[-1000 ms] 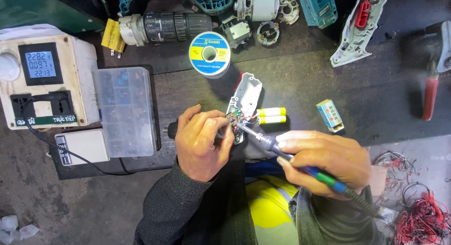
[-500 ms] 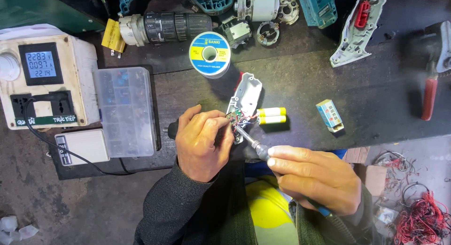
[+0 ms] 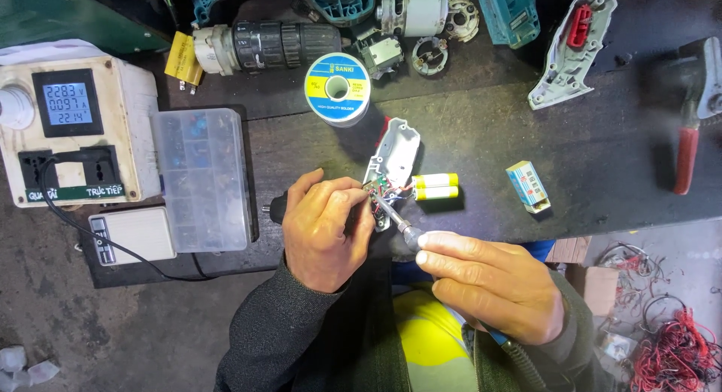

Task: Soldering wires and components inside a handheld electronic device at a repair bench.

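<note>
Hands: left (image 3: 325,225) grips casing (image 3: 395,155) | right (image 3: 492,283) clamps soldering iron (image 3: 392,215), tip touching casing.

Head camera looks steeply down, close over workbench (image 3: 526,129).

My dark surface (image 3: 481,121) carries a solder spool (image 3: 338,87), a clear parts box (image 3: 201,179), a meter box (image 3: 71,129), two yellow cells (image 3: 435,186), a white casing (image 3: 393,157), red-handled pliers (image 3: 688,148) and drill parts (image 3: 263,45).
</note>
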